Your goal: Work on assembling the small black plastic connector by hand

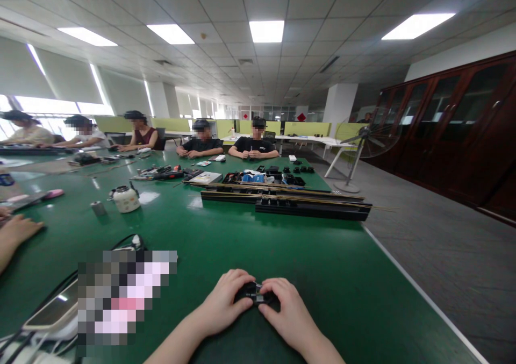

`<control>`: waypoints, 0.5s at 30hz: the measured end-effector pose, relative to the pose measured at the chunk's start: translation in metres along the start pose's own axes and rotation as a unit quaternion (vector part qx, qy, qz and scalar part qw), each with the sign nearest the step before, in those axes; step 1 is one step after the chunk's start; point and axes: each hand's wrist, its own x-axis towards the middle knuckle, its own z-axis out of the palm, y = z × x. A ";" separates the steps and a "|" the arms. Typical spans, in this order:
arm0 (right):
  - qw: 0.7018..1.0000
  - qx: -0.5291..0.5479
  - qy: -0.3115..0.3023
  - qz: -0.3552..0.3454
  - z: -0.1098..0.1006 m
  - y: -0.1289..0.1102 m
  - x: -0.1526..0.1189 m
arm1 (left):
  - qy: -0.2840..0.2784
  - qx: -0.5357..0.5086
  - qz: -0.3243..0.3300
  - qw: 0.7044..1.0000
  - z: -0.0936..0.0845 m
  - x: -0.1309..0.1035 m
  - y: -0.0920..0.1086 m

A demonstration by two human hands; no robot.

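Low over the green table, both hands meet around a small black part with a light metallic piece at its middle. My left hand grips its left side between thumb and fingers. On the other side, my right hand pinches the right end. Fingers cover much of the part, so its exact kind cannot be made out.
Left of my hands lie a phone, cables and a blurred-out item. A white bottle and a grey cylinder stand farther back. Long black rails with thin rods lie ahead. Another person's hand rests at left.
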 end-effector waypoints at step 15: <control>0.999 -0.040 -0.010 0.016 -0.002 -0.004 0.000 | 0.001 0.006 -0.001 1.000 0.001 0.000 -0.001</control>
